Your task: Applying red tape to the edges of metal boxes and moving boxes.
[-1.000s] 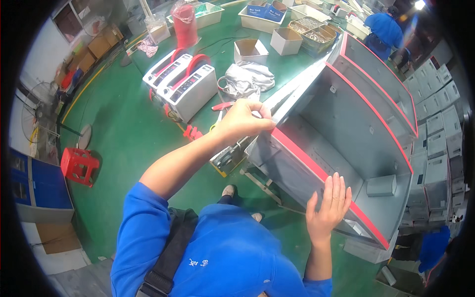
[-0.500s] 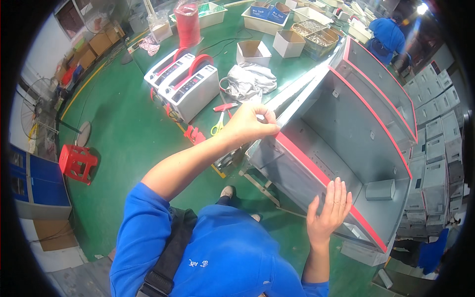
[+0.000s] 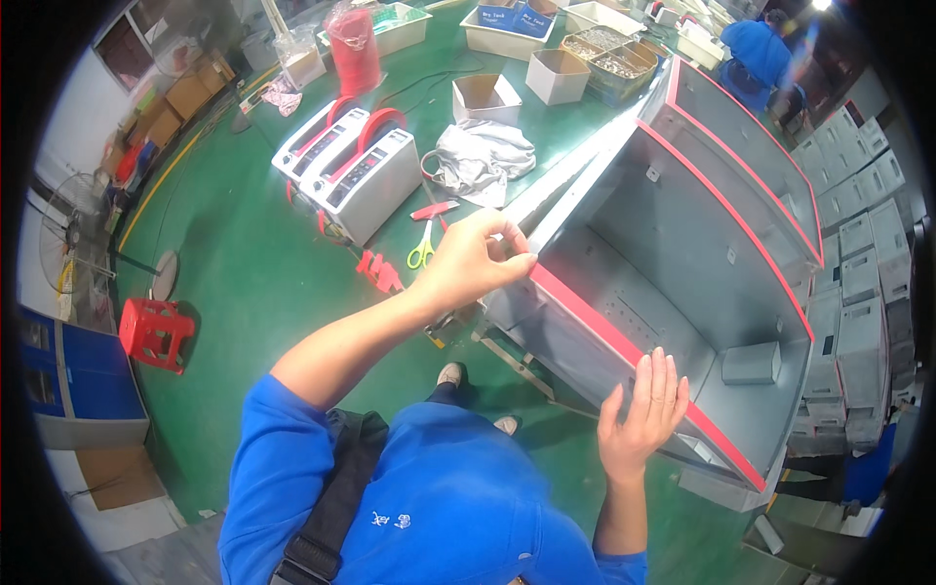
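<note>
A grey sheet-metal box (image 3: 707,219), open on top, lies in front of me to the right, its rims lined with red tape. At the near rim's left corner, my left hand (image 3: 476,261) is closed in a pinch at the end of the red tape strip (image 3: 591,316). Farther right along that rim, my right hand (image 3: 643,411) rests flat against the tape with its fingers stretched out. A second grey box (image 3: 746,132) with red edging stands behind the first.
Two white tape dispensers (image 3: 369,185) stand on the green surface, near yellow-handled scissors (image 3: 421,250), a red-handled tool (image 3: 435,210) and a grey cloth (image 3: 480,164). A red stool (image 3: 156,334) is at left. Grey boxes (image 3: 863,341) are stacked at right. A person in blue (image 3: 756,58) is at the far right.
The view has shifted slightly. My left hand keeps its pinch at the tape's end, and my right hand stays flat on the rim.
</note>
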Motion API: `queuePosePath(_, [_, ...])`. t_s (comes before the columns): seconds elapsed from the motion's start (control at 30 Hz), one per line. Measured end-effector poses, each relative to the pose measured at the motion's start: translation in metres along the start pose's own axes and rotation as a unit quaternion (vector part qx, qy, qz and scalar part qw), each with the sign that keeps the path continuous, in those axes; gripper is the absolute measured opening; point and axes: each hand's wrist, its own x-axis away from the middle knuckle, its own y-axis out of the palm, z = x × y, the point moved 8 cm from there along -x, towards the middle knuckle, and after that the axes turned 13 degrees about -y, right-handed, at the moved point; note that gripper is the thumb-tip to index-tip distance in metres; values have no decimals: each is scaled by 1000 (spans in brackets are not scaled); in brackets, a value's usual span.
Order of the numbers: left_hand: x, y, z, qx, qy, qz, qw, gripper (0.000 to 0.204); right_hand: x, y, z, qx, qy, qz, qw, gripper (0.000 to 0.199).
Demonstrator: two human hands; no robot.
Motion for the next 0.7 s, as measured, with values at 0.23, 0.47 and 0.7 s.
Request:
queuePosePath(0.23, [-14,-7,-27,209,-124,-75,967,37,-6,0,-6,27,24,-15,999,39])
queuePosePath(0.47, [-36,-24,-62,156,-78,-99,980,25,-77,41,-72,-21,12,-28,999,41])
queuePosePath(0.7, [-18,-25,-1,47,259,-76,962,27,-107,55,-100,-100,33,72,992,39])
